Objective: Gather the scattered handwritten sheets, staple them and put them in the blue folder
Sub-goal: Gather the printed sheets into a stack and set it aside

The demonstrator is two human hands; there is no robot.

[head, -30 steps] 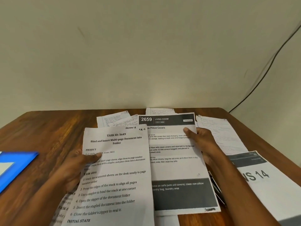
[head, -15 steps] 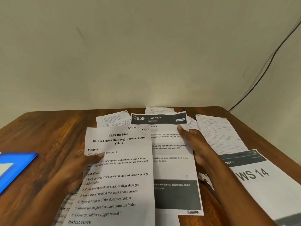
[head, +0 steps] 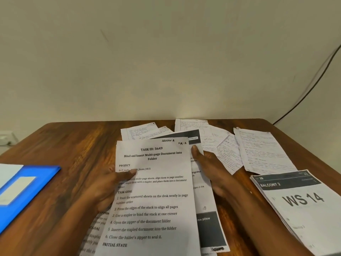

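My left hand (head: 108, 183) grips the left edge of a printed task sheet (head: 155, 200), thumb on top. My right hand (head: 208, 167) holds a printed sheet with dark bands (head: 208, 226), which lies mostly tucked under the task sheet. Several handwritten sheets lie scattered at the back of the wooden table (head: 77, 145): one at the far left (head: 138, 131), one at the back middle (head: 191, 124), one small (head: 228, 154) and one large at the right (head: 263, 150). The blue folder (head: 24, 193) lies at the left edge.
A stack of printed pages marked WS 14 (head: 302, 206) lies at the right front. A black cable (head: 311, 84) runs down the wall at the right. More printed pages (head: 94, 231) lie under the task sheet at the front.
My right hand has slid the dark-banded sheet leftward, so it is now largely beneath the task sheet. More handwritten sheets show at the right. My left hand keeps its hold.
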